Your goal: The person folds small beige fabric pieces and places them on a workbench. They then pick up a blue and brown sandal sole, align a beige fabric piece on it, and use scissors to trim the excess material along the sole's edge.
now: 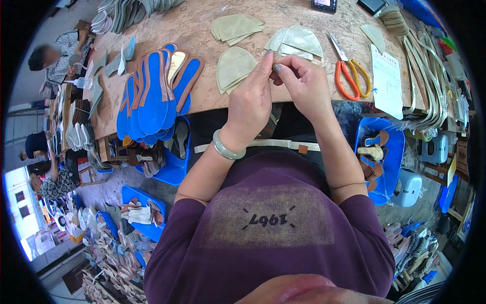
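A person's left hand (250, 101) and right hand (306, 86) meet with narrowed fingertips around a thin pale piece (278, 49) above the worktable (319, 106), near the khaki half-oval panels (235, 68); its visible sliver appears to point toward the table's far side, long axis running away from the wearer, though fingers cover most of it. At right, a blue bin (393, 157) holds brown and cream footwear; at left, a blue crate (130, 193) contains white and brown shoe pieces.
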Available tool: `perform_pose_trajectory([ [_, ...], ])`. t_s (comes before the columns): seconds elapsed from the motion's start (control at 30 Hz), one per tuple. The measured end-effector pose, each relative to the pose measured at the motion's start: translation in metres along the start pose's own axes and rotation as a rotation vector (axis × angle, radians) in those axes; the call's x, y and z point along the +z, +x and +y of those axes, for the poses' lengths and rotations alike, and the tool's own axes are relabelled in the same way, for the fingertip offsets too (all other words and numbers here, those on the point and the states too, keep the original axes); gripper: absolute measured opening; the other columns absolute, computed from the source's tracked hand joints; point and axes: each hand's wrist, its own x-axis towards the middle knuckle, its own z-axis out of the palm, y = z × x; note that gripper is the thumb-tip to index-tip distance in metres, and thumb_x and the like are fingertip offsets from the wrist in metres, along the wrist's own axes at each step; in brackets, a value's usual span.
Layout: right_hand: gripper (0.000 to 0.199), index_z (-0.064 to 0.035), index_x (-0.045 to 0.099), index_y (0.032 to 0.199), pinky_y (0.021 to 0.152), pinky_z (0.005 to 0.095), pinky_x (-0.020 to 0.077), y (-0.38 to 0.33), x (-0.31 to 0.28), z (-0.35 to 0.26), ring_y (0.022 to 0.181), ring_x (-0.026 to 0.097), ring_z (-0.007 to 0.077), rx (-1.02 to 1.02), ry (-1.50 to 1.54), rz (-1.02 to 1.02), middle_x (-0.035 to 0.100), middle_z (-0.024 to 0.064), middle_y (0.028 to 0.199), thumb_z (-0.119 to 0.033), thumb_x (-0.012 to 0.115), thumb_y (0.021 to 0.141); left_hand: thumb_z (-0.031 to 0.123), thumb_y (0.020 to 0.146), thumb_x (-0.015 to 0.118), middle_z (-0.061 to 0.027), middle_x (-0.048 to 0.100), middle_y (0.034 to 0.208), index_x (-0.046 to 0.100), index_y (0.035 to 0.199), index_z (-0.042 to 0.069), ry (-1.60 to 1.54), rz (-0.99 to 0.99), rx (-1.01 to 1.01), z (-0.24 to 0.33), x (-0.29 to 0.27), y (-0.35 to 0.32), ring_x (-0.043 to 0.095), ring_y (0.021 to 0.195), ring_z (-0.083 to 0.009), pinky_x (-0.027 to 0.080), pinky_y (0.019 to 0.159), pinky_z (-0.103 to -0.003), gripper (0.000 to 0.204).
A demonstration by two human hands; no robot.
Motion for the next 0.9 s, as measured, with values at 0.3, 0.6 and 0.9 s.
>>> perform_pose_trajectory([
  [0.3, 0.019, 0.0029, 0.069, 0.099, 0.063, 0.0243, 0.0516, 0.004, -0.009, -0.004, 0.069, 0.065, 0.0098, 0.12, 0.128, -0.071, 0.07, 0.0071, 0.076, -0.012, 0.06, 0.091, -0.003, 0.091, 0.05, -0.0183, 0.069, 0.1, 0.051, 0.138, 0.005, -0.21, -0.078, -0.168, 0.003, -0.003, 0.002, 0.068, 0.085, -0.0241, 0.053, 0.077, -0.033, 0.047],
  [0.6, 0.019, 0.0028, 0.068, 0.095, 0.061, 0.0227, 0.0499, 0.009, -0.009, 0.003, 0.066, 0.062, 0.0072, 0.14, 0.11, -0.084, 0.068, 0.0048, 0.073, -0.012, 0.06, 0.089, 0.0, 0.092, 0.053, -0.0153, 0.069, 0.102, 0.049, 0.137, 0.002, -0.136, -0.117, -0.138, 0.0, -0.005, 0.002, 0.069, 0.089, -0.0224, 0.053, 0.077, -0.034, 0.046],
  [0.9, 0.016, 0.001, 0.068, 0.085, 0.055, 0.0217, 0.0424, 0.003, -0.004, -0.002, 0.061, 0.051, 0.0033, 0.03, -0.013, -0.091, 0.06, -0.0021, 0.065, -0.014, 0.062, 0.082, 0.02, 0.101, 0.052, 0.0015, 0.063, 0.083, 0.063, 0.114, 0.0, -0.7, -0.094, -0.538, -0.009, -0.008, 0.01, 0.054, 0.068, -0.003, 0.043, 0.06, -0.018, 0.026],
])
